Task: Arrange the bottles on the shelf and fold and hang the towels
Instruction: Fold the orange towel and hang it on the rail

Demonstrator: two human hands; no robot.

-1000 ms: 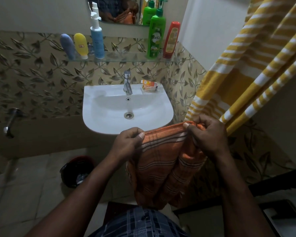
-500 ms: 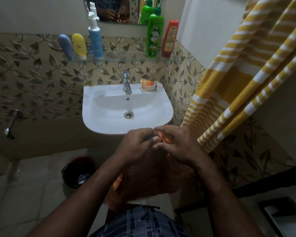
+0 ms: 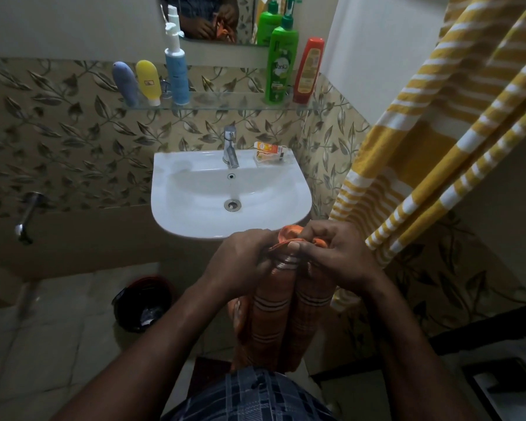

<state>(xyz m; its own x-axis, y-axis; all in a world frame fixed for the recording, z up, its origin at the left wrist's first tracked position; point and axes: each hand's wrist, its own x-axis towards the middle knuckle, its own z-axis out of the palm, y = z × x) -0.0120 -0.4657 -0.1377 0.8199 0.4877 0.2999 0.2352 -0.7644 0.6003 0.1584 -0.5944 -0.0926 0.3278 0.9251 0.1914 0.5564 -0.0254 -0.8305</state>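
head view: both grips are clamped on one thing. the left hand [image 3: 243, 258] and the right hand [image 3: 342, 253] meet just in front of the near rim of the white sink [image 3: 176, 220], fingers and thumbs curled round the bunched top edge of the orange striped towel [image 3: 286, 317]. the hands are close together, with a crumple of cloth poking up between them. this reads as corners being brought together so that the towel doubles over lengthwise. below the grips the towel hangs free in two side-by-side lobes down to the person's waist, so its own weight pulls the layers straight. i judge the fold to be midway: the edges are gathered but not matched flat, and the towel is not yet hung.

to the right, a yellow-and-white striped towel [image 3: 422, 165] drapes down from above the frame, its lower edge just beside the right hand. what it hangs from is out of sight. the sink has a tap [image 3: 230, 147] at the back and a small orange-and-white packet [image 3: 269, 151] on the ledge beside it. above it, the glass shelf [image 3: 225, 107] carries five bottles in two groups: a grey-blue tube [image 3: 125, 83], a yellow tube [image 3: 148, 82] and a blue pump bottle [image 3: 176, 74] at left, a green pump bottle [image 3: 281, 65] and a red bottle [image 3: 307, 71] at right. that part looks settled. a dark bin [image 3: 143, 305] stands on the floor at left.
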